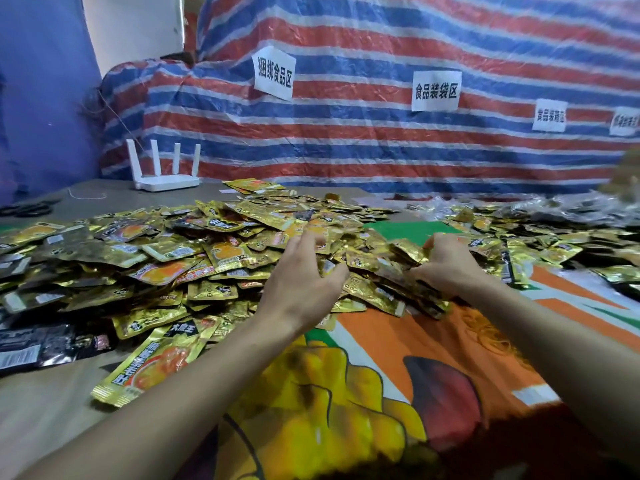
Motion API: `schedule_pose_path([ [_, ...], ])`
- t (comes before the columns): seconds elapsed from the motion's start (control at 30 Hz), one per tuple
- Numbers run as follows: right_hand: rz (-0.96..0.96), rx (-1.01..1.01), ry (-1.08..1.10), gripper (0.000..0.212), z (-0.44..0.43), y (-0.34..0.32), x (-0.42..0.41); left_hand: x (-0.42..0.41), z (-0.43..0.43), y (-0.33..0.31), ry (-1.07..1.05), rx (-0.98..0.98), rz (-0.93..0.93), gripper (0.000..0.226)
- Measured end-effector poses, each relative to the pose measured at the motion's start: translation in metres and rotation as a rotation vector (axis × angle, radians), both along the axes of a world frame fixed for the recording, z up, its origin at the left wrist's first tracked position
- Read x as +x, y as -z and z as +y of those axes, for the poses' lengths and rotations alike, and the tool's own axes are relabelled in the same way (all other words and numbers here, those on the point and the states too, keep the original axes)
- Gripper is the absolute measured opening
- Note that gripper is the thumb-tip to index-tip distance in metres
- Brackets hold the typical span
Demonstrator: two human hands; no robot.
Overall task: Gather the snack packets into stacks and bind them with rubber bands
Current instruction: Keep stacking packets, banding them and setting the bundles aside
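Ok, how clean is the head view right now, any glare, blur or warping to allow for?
Head view: foil glare hides print on many snack packets; the striped tarp bows from wide-angle distortion; the left sign reads sharp, the far-right sign is too soft to read; left hand and right hand are evenly lit, fingertips slightly soft.
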State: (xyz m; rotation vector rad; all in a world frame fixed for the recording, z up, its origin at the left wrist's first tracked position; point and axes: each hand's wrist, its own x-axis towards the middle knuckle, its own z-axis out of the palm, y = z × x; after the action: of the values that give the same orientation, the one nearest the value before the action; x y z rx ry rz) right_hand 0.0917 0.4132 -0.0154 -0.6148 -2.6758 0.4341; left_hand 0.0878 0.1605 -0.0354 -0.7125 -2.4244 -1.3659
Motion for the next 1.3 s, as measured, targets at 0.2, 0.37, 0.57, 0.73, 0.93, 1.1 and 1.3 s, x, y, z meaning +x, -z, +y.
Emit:
schedule_pose_path([
  [0.2,-0.060,0.195,0.060,0.042,0.001,0.030,-0.007,-0.001,-0.007,0.012,0.006,-0.107,-0.035,0.031],
  [0.37,0.088,0.192,0.017,0.030,0.001,0.029,-0.008,-0.003,-0.014,0.017,-0.012,-0.131,-0.051,0.021],
  [0.57,0.050,0.441,-0.013,0.030,-0.004,0.024,0.000,-0.006,-0.010,0.022,0.001,-0.144,-0.055,0.012],
  [0.73,-0.171,0.424,0.088,0.056,-0.013,0.041,-0.002,-0.005,-0.008,0.028,0.042,-0.186,-0.027,0.019],
  [0.93,0.028,0.326,-0.058,0.079,-0.045,0.020,-0.006,-0.012,-0.026,0.024,-0.040,-0.307,0.106,0.055],
  [1.1,0.015,0.203,-0.350,0.097,-0.095,0.016,-0.022,-0.027,-0.055,0.018,-0.259,-0.464,0.268,0.085],
  [1.3,-0.055,0.230,-0.444,0.106,-0.137,0.024,-0.054,-0.054,-0.091,0.010,-0.436,-0.695,0.181,0.109],
])
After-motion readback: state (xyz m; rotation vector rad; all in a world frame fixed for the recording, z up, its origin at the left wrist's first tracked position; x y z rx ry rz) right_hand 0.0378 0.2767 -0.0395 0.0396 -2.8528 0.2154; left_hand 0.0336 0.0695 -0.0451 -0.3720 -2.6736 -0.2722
